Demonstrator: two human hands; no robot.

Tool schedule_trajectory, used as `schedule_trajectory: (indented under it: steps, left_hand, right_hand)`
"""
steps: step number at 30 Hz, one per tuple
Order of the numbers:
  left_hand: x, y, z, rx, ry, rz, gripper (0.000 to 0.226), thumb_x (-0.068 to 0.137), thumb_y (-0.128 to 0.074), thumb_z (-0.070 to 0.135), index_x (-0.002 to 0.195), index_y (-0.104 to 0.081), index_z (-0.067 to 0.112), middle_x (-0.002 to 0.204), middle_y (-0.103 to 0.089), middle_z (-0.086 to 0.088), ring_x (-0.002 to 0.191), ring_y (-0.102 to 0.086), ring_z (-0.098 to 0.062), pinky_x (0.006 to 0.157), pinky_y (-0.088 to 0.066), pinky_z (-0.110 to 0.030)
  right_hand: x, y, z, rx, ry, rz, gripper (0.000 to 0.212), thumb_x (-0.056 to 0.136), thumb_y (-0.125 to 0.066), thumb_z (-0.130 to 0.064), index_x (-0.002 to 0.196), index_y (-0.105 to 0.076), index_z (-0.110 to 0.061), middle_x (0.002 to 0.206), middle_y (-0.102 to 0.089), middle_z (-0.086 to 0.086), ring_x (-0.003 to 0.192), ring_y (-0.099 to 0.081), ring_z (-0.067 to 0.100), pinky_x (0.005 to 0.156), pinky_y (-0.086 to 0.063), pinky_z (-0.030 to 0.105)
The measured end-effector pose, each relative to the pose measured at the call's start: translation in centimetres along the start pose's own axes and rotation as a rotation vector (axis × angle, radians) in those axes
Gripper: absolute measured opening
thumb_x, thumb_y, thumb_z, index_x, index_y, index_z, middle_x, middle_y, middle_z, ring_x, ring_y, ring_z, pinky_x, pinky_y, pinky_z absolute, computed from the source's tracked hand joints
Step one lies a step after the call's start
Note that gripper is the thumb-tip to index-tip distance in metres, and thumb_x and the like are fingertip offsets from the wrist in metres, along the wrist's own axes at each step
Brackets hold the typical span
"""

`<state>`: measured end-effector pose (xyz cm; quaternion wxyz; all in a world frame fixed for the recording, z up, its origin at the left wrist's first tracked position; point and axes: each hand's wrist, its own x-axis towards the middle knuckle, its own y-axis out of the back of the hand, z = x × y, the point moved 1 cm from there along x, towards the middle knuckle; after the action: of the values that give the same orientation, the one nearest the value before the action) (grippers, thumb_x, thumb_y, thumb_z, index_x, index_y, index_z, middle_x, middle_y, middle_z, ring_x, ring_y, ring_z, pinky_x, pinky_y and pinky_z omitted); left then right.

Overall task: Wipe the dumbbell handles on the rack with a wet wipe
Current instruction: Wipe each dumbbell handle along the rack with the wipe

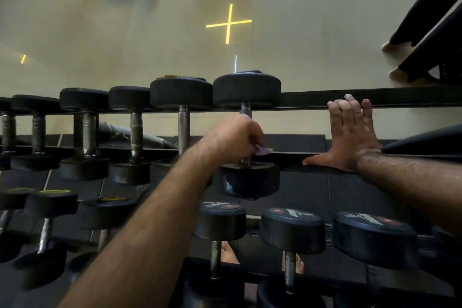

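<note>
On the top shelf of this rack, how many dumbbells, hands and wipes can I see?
Dumbbells: 6
Hands (left hand, right hand): 2
Wet wipe: 1
Total: 9

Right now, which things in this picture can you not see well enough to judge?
Head view:
- Pale wet wipe: only a corner shows; the left hand covers the rest.
- Steel handle of the black rubber dumbbell: mostly hidden by that hand.
- Labels on the lower black dumbbells: too blurred to read.
- Person at top right: cut off by the edge.
</note>
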<state>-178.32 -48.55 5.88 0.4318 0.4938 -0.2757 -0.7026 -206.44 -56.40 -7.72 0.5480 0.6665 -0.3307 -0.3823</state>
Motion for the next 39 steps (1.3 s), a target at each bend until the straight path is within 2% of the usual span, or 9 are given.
schedule_trajectory:
  steps: [6,12,15,20,25,28,32,37,39]
  left_hand:
    - [-1.7,0.7,-2.5,-0.066,0.116,-0.205,0.016,0.089,-0.077,0.016,0.098,-0.082,0.029,0.093,-0.077,0.012,0.085,-0.07,-0.007,0.081,-0.058,-0.028]
    - [-0.9,-1.8,0.7,0.109,0.173,-0.105,0.016,0.088,-0.072,0.017,0.103,-0.077,0.023,0.092,-0.071,0.004,0.086,-0.069,-0.019,0.078,-0.062,-0.036]
    - [-0.9,-0.8,-0.1,-0.095,0.182,-0.121,0.012,0.091,-0.079,0.032,0.101,-0.079,0.025,0.092,-0.073,0.009,0.088,-0.07,-0.011,0.078,-0.06,-0.03]
    - [-0.5,-2.4,-0.7,0.172,0.489,0.016,0.014,0.092,-0.073,0.013,0.105,-0.071,0.017,0.081,-0.059,0.001,0.083,-0.064,-0.023,0.071,-0.057,-0.037]
    - [-1.1,-1.6,-2.9,-0.319,0.5,0.061,0.007,0.086,-0.082,0.021,0.086,-0.075,0.021,0.087,-0.074,0.004,0.086,-0.072,-0.015,0.075,-0.062,-0.033]
    - [-0.8,-1.1,-3.4,-0.169,0.647,0.204,0.009,0.09,-0.08,0.029,0.089,-0.072,0.023,0.09,-0.072,0.001,0.088,-0.068,-0.019,0.081,-0.059,-0.034]
    - [-0.9,-3.3,-0.7,-0.148,0.613,0.06,0.007,0.09,-0.074,0.02,0.092,-0.068,0.016,0.085,-0.067,-0.003,0.083,-0.066,-0.024,0.071,-0.056,-0.036]
    - [-0.8,-1.6,-2.3,-0.18,0.754,0.229,0.005,0.09,-0.075,0.02,0.089,-0.072,0.017,0.081,-0.065,-0.001,0.08,-0.065,-0.02,0.066,-0.048,-0.03]
    - [-0.6,-2.3,-1.1,-0.1,0.744,0.14,0.017,0.091,-0.073,0.015,0.08,-0.061,0.017,0.088,-0.065,-0.005,0.083,-0.061,-0.024,0.07,-0.051,-0.034]
  right_hand:
    - [0.2,-0.2,0.2,0.003,0.008,0.017,0.161,0.043,-0.047,-0.111,0.154,-0.033,0.005,0.152,-0.036,0.022,0.155,-0.025,0.046,0.129,-0.006,0.067]
    - [0.1,0.1,-0.1,0.017,0.002,0.014,0.161,0.041,-0.048,-0.11,0.153,-0.033,0.004,0.151,-0.036,0.022,0.154,-0.026,0.045,0.129,-0.007,0.066]
    - [0.3,0.1,-0.2,0.02,0.003,0.012,0.161,0.042,-0.047,-0.11,0.154,-0.033,0.004,0.152,-0.036,0.022,0.155,-0.025,0.045,0.13,-0.005,0.066]
    - [0.1,0.0,0.1,0.004,-0.002,-0.005,0.161,0.043,-0.045,-0.112,0.155,-0.032,0.004,0.152,-0.036,0.022,0.155,-0.024,0.045,0.129,-0.006,0.067]
    - [0.2,0.0,0.1,-0.002,0.001,-0.02,0.161,0.044,-0.044,-0.112,0.155,-0.032,0.004,0.153,-0.034,0.021,0.156,-0.023,0.045,0.129,-0.006,0.067]
    - [0.1,0.0,0.1,-0.006,-0.001,-0.024,0.161,0.044,-0.044,-0.112,0.156,-0.032,0.004,0.153,-0.035,0.021,0.156,-0.023,0.045,0.129,-0.006,0.067]
    - [0.3,0.0,0.1,0.003,0.007,-0.014,0.161,0.044,-0.046,-0.112,0.155,-0.032,0.004,0.152,-0.036,0.022,0.155,-0.025,0.046,0.129,-0.006,0.067]
    - [0.1,-0.2,0.2,0.012,-0.003,-0.039,0.163,0.043,-0.045,-0.113,0.155,-0.032,0.005,0.152,-0.036,0.022,0.155,-0.024,0.046,0.129,-0.005,0.068]
    - [0.1,-0.1,0.2,0.006,0.001,-0.043,0.163,0.044,-0.044,-0.113,0.155,-0.032,0.006,0.152,-0.036,0.023,0.156,-0.024,0.047,0.128,-0.007,0.069]
